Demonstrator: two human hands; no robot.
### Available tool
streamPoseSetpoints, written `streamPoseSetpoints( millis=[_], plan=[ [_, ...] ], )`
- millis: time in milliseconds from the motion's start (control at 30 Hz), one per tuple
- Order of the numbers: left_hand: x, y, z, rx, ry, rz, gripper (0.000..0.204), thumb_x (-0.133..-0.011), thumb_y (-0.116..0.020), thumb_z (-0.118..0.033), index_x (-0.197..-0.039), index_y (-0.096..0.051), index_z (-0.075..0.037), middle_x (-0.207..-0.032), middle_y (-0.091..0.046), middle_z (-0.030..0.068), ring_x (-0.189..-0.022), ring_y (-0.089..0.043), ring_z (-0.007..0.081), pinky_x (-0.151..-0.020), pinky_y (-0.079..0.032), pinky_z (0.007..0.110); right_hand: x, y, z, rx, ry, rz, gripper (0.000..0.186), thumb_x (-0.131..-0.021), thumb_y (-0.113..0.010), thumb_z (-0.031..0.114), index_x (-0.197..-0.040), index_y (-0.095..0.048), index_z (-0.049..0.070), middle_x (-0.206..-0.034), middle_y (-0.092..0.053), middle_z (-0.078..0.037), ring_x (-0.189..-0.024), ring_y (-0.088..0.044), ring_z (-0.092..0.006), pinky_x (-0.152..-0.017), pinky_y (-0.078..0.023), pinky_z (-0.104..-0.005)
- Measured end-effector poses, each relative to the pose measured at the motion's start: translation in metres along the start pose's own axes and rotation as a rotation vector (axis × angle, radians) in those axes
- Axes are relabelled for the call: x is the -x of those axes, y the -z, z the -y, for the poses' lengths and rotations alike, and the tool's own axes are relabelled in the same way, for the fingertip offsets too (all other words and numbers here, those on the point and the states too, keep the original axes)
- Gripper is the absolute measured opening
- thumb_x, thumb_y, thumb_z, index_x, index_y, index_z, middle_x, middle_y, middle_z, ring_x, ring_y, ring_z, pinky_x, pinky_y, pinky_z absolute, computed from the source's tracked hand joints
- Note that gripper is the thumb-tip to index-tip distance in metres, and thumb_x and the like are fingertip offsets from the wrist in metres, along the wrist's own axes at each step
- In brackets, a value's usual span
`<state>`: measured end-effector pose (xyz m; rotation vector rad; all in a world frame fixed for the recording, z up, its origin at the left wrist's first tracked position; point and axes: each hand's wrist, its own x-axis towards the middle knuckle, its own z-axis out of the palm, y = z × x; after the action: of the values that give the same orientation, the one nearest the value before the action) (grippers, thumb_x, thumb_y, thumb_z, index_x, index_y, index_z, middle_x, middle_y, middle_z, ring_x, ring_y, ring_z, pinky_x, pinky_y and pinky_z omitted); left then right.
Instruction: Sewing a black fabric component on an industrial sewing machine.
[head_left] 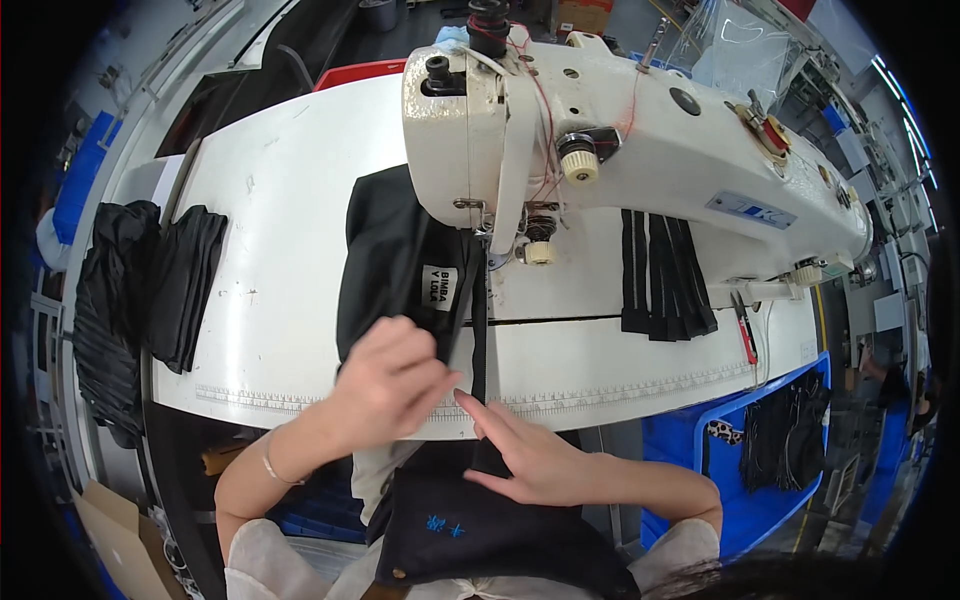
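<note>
Across the room from me, a broad white worktable with a curved edge (280, 250) filled the middle of the workshop. On it stood a worn cream-white metal sewing machine (640, 120). Against the table's near right side sat a blue plastic bin (672, 455) holding dark pieces. Folded black cloth (122, 300) hung over the left end. A smooth black fabric panel (385, 235) lay partly beneath the machine head, a narrow black strip (479, 345) alongside it running toward the person. By the near edge, the left hand (395, 375) was curled and blurred; I couldn't tell whether it pinched anything. The right hand (545, 465) was spread, forefinger near the strip. Red-handled snips (748, 338) lay to the right.
</note>
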<state>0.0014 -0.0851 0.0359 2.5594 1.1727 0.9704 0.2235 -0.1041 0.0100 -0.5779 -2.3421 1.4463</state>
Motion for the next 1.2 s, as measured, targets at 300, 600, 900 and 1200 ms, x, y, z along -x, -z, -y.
streamPoseSetpoints(
  millis=[300, 600, 900, 1200],
  plan=[
    [-0.007, 0.046, 0.066, -0.120, 0.370, -0.076, 0.018, -0.074, -0.072, -0.006, -0.063, -0.059, 0.001, -0.064, -0.046, 0.0129, -0.065, -0.045, 0.0274, -0.058, -0.037, 0.037, 0.007, -0.004, 0.003, 0.649, 0.172, -0.119, 0.067, -0.067, -0.059, -0.002, -0.131, -0.042, -0.011, -0.082, -0.049, -0.008, -0.071, -0.053, -0.0199, -0.063, -0.047, -0.0309],
    [0.007, 0.008, -0.054, -0.513, -0.459, 0.540, 0.019, -0.063, -0.060, -0.009, -0.077, -0.065, 0.003, -0.085, -0.053, 0.0089, -0.082, -0.050, 0.0216, -0.077, -0.047, 0.037, 0.015, -0.008, 0.003, 1.058, 0.296, -0.118, 0.044, -0.071, -0.057, 0.011, -0.110, -0.061, -0.008, -0.084, -0.054, -0.007, -0.075, -0.052, -0.0172, -0.065, -0.044, -0.0261],
    [0.000, 0.040, -0.033, 0.169, 0.366, 0.207, 0.017, -0.076, -0.074, -0.008, -0.084, -0.065, 0.004, -0.061, -0.050, 0.0063, -0.056, -0.047, 0.0208, -0.049, -0.037, 0.031, 0.015, -0.001, -0.016, 0.930, 0.359, -0.192, 0.030, -0.074, -0.059, 0.009, -0.100, -0.062, -0.006, -0.111, -0.060, -0.018, -0.110, -0.057, -0.0311, -0.093, -0.049, -0.0388],
    [-0.010, 0.044, -0.018, 0.077, 0.423, -0.122, 0.013, -0.081, -0.063, 0.005, -0.093, -0.059, 0.005, -0.090, -0.055, 0.0101, -0.084, -0.054, 0.0192, -0.076, -0.041, 0.025, 0.014, 0.000, -0.018, 1.017, 0.422, -0.165, 0.027, -0.074, -0.060, 0.009, -0.097, -0.063, -0.005, -0.107, -0.060, -0.017, -0.107, -0.058, -0.0316, -0.094, -0.048, -0.0384]
  ],
)
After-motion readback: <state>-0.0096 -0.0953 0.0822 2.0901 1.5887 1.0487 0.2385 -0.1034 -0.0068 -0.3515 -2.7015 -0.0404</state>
